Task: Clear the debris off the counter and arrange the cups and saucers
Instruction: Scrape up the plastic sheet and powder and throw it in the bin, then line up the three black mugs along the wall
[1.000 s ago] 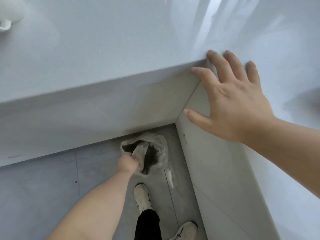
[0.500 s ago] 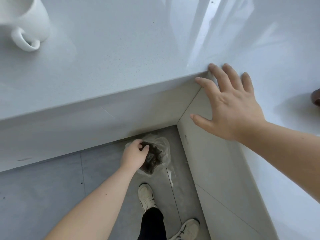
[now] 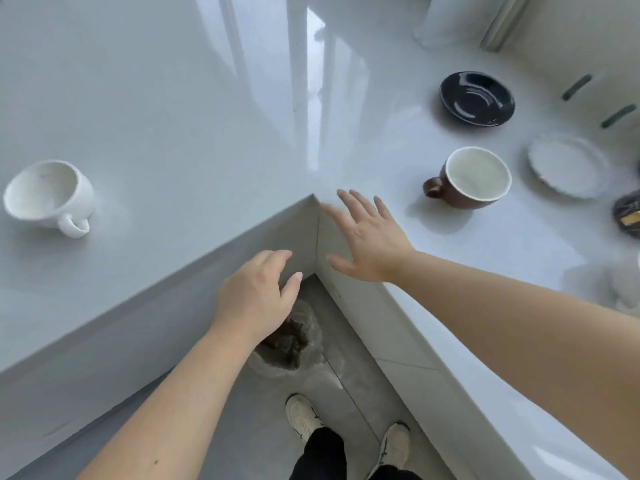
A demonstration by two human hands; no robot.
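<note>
1. The white worktop is L-shaped, and its inner corner, near the middle of the view, serves as the landmark here.
2. The left hand hangs just below and in front of that corner, fingers loosely curled and apart, holding nothing.
3. The right hand sits just right of the corner at the worktop edge, fingers spread and empty; whether the palm touches the surface I cannot tell.
4. On the floor beneath the corner, partly hidden by the left hand, lies a clear plastic bag with dark debris inside.
5. A white cup stands far left of the corner on the worktop, tilted, its handle toward the edge.
6. A brown cup with a pale inside stands upright right of the corner, handle pointing toward it.
7. A black saucer lies beyond the brown cup, farther from the corner, apart from the cup.
8. A white saucer with a ruffled rim lies right of the brown cup, near but not touching it.
9. A dark object shows at the frame's right edge, too cut off to identify.
10. Two pale shoes and dark trouser legs stand on the grey floor below the corner.
</note>
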